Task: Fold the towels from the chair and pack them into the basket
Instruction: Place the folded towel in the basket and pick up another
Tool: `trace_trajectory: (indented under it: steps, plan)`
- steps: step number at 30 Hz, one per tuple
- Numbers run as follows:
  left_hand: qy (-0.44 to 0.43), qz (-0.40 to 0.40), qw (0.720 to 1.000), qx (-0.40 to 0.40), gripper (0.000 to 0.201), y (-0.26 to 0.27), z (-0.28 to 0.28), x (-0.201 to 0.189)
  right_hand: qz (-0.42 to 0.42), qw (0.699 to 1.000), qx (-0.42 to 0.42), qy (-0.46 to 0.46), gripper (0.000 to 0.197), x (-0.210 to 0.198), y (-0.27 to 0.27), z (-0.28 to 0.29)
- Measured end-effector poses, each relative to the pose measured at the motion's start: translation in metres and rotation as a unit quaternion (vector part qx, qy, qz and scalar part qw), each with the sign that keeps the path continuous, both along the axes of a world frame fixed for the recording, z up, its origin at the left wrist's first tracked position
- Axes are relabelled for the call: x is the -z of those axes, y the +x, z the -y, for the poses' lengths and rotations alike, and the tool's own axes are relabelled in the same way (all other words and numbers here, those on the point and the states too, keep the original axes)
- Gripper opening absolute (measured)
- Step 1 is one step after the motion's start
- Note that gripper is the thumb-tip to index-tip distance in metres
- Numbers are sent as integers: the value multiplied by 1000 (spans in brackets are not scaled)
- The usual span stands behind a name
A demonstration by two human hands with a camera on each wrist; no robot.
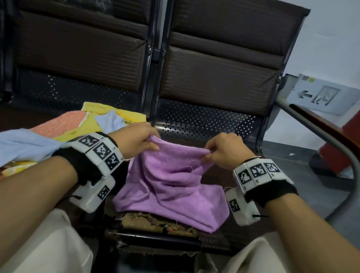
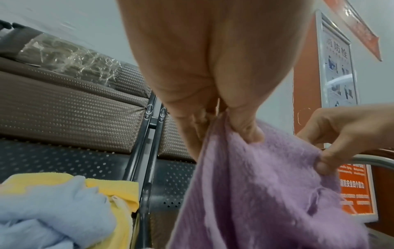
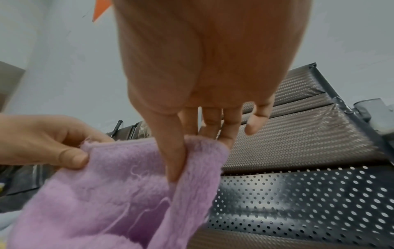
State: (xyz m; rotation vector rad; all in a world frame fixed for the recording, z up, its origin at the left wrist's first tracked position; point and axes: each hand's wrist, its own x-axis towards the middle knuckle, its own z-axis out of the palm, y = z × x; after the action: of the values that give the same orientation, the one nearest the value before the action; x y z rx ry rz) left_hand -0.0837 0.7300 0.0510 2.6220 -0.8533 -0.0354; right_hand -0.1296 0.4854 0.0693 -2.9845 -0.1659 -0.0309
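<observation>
A purple towel (image 1: 171, 185) hangs from both hands over the right chair seat (image 1: 199, 122), its lower part bunched on the seat's worn front edge. My left hand (image 1: 140, 139) pinches the towel's upper left corner, and my right hand (image 1: 225, 150) pinches the upper right corner. In the left wrist view my left hand (image 2: 236, 131) grips the purple towel (image 2: 266, 193) between thumb and fingers. The right wrist view shows my right hand (image 3: 187, 151) pinching the towel (image 3: 110, 193) edge. No basket is in view.
A pile of towels lies on the left seat: light blue (image 1: 14, 147), yellow (image 1: 114, 114) and orange (image 1: 61, 122). Padded brown backrests (image 1: 218, 74) stand behind. A curved metal armrest (image 1: 335, 146) runs along the right side. My knees (image 1: 58, 245) flank the seat front.
</observation>
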Motion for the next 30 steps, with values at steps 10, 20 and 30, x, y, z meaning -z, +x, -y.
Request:
trace_trajectory:
  steps: [10,20,30]
  plan:
    - [-218,106,966,-88,15,-35,4,-37,194,945,93,245,8,-31,-28,-19]
    - [-373,178,901,-134,18,-59,3,-144,391,850,60,348,12,-142,-39,-38]
    - [-248,140,951,-118,24,-5,19,-163,347,882,113,300,32,-142,-7,-13]
